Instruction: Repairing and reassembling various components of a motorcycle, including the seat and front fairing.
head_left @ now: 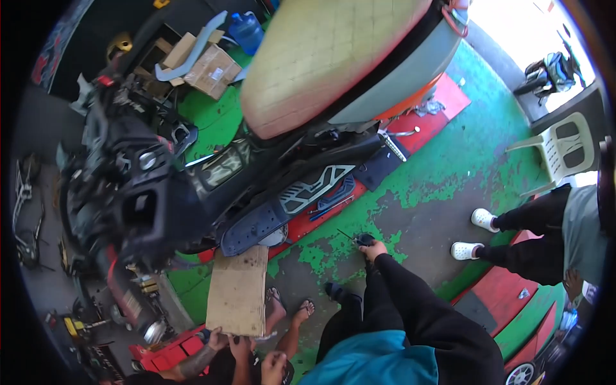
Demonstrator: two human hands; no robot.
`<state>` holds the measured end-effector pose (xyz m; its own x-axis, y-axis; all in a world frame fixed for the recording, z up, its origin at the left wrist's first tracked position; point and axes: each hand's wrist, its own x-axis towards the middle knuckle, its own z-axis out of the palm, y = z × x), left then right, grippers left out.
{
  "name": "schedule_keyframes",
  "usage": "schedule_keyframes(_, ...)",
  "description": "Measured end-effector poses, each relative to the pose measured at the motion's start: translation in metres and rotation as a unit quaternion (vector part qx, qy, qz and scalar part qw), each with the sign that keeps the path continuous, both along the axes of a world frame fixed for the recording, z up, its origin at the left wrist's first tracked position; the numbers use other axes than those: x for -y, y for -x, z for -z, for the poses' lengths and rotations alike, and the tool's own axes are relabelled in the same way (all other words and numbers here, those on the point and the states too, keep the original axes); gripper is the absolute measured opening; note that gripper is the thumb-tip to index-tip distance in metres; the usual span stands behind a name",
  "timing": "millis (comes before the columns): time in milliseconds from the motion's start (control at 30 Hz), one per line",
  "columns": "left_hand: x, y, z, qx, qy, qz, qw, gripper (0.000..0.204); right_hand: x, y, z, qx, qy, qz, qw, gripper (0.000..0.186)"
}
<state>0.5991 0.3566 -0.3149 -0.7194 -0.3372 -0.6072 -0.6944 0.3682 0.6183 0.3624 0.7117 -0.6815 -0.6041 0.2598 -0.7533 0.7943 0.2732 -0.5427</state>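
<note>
My right hand, at the end of a black sleeve, is closed around a small black tool with a thin dark shaft pointing to the upper left. It is held out past my legs, above the worn green floor. Low in the picture, my left hand has its fingers curled; anything inside them is hidden. A seated person's hands are beside it, at the near edge of a cardboard sheet. Ahead stands a partly stripped scooter with a dark footboard.
A large pale-yellow padded seat overhangs the scooter. Another person in white clogs stands at right, near a white plastic chair. Red ramps lie behind them. Cardboard boxes and a blue water jug are at the back.
</note>
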Motion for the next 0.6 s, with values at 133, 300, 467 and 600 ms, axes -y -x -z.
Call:
schedule_keyframes(133,-0.011,-0.034,0.017,0.128,-0.001,-0.067,0.990,0.026,0.008,0.046,0.063,-0.033,-0.043,-0.097,0.994,0.029)
schedule_keyframes(300,-0.016,-0.080,0.031,0.085,0.106,0.087,0.987,0.031,0.015,0.107,0.144,-0.035,-0.012,-0.139,0.990,0.029)
schedule_keyframes(467,-0.007,-0.139,0.004,0.365,0.012,-0.163,0.917,0.037,0.060,0.153,0.198,-0.096,-0.041,-0.193,0.976,0.024)
schedule_keyframes(600,-0.032,-0.087,0.010,0.312,0.119,0.033,0.942,0.038,0.061,0.169,0.235,-0.067,-0.097,-0.248,0.962,0.026)
